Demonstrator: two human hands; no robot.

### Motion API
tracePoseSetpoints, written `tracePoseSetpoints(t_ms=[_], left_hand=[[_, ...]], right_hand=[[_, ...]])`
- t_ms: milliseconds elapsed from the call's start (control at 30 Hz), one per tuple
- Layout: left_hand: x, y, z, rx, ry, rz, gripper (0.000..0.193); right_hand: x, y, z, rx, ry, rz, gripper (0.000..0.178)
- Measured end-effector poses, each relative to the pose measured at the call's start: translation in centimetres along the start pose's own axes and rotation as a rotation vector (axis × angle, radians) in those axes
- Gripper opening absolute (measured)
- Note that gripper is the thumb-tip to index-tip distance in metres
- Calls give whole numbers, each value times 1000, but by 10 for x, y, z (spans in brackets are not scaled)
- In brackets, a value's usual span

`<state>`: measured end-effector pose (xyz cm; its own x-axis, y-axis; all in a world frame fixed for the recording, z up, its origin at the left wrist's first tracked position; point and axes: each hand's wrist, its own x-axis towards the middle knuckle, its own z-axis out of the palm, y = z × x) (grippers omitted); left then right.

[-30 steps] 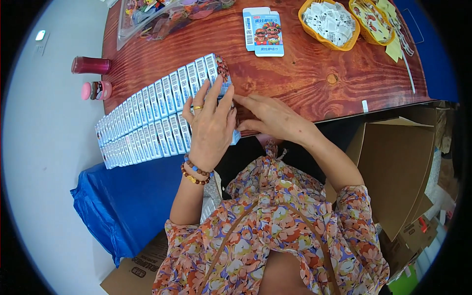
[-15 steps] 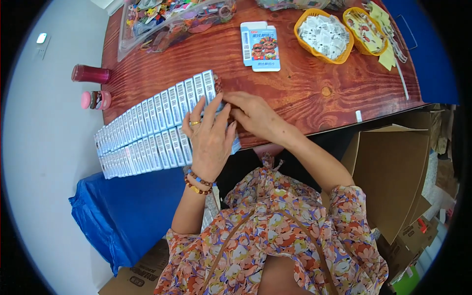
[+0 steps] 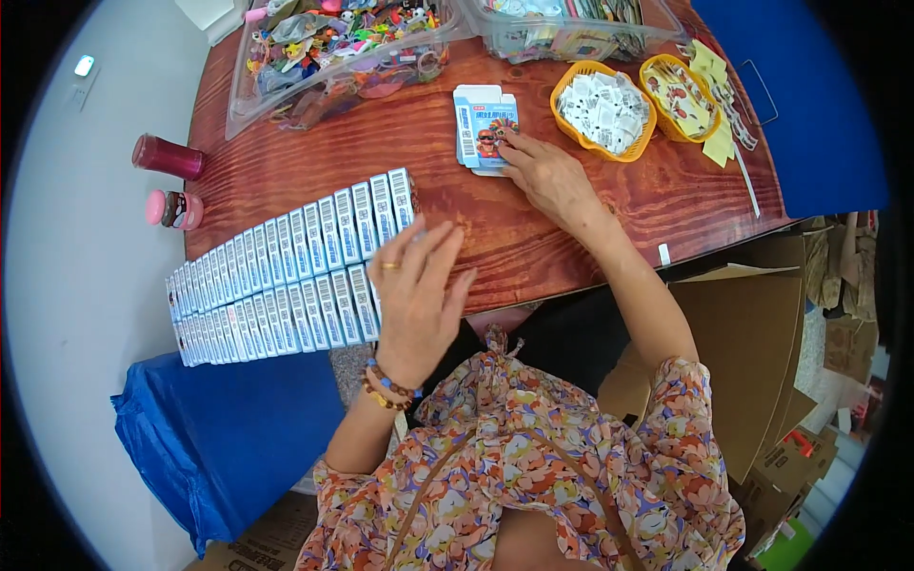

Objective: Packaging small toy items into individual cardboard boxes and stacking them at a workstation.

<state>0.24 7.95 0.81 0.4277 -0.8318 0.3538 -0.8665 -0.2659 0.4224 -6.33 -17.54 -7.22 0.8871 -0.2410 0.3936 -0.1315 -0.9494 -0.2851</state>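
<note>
Two long rows of small white-and-blue boxes (image 3: 286, 271) lie side by side on the wooden table (image 3: 533, 238). My left hand (image 3: 419, 295) hovers over the right end of the near row, fingers spread, holding nothing. My right hand (image 3: 547, 176) stretches toward the far side, with its fingertips on a short stack of flat blue-and-white cartons (image 3: 483, 128) printed with a cartoon figure.
Two orange baskets (image 3: 606, 109) (image 3: 678, 93) of small packets stand at the far right. Clear bins of colourful trinkets (image 3: 333, 52) line the back edge. A red bottle (image 3: 167, 155) and a pink-capped jar (image 3: 173, 207) stand left. An open cardboard box (image 3: 752, 352) sits to my right.
My right hand left the rows and reached forward to the flat cartons. My left hand lifted off the boxes and opened. The camera has tilted toward the far side of the table.
</note>
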Motion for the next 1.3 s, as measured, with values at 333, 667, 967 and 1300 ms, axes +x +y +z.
tracePoseSetpoints(t_ms=[333,667,967,1300], left_hand=[[22,36,78,-1417,232,-642,29],[18,47,76,-930,-127,-272,48],[13,47,78,-155,-79,29,97],[24,51,81,-432,13,-104,68]], right_hand=[[-96,-60,-76,287,94,-102,31],[-83,-23,-116,1098,-105,666,11],[-91,-33,-106,1188,-187,758,21],[-101,-26,-104,941,-17,727,23]])
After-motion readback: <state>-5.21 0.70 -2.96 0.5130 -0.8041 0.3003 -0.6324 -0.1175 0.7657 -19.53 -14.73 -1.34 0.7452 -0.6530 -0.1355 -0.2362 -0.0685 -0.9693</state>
